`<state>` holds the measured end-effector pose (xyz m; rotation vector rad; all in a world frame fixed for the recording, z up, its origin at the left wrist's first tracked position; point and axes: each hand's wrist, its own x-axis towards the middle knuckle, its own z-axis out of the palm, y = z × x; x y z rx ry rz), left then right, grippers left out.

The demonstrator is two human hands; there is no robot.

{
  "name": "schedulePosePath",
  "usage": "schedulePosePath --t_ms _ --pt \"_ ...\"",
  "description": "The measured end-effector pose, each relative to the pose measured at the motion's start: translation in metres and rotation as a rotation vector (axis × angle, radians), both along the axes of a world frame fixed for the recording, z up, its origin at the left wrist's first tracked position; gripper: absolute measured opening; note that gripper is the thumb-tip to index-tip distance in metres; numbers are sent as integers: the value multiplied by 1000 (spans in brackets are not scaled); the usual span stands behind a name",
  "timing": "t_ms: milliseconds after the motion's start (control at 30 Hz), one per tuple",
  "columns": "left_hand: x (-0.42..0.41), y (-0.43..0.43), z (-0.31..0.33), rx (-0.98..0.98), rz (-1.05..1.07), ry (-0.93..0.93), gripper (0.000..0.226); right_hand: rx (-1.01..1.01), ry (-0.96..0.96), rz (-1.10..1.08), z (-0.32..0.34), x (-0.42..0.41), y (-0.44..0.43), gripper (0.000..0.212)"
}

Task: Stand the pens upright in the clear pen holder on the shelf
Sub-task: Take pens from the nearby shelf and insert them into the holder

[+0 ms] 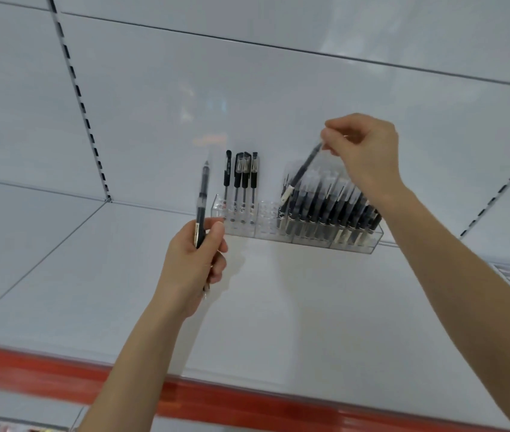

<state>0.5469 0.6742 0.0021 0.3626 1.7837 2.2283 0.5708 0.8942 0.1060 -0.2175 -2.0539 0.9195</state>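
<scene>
so the left hand (194, 263) grips one black pen (202, 194) upright, just off the left end of the pen holder (267, 221). The right hand (362, 151) pinches the top of a tilted pen (302, 169) over the holder's packed right side. The four pens (241, 173) stand at its left end, with bare slots mid-holder.

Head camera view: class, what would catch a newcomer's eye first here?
The right hand pinches the top of a slanted pen whose lower end reaches the crowded right part of the clear pen holder at the back of the white shelf. The left hand grips a second pen upright before the holder's left end, where four black pens stand.
</scene>
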Motion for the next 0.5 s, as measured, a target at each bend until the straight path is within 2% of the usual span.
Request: schedulePosePath --t_ms 133,367,500 --pt "0 0 1 9 2 3 24 135 -93 6 -10 -10 3 15" --pt "1 -3 4 49 -3 -86 42 276 -123 7 -9 -15 -2 17" --pt "-2 -2 3 71 -5 -143 40 321 -223 15 -6 -13 -1 17"
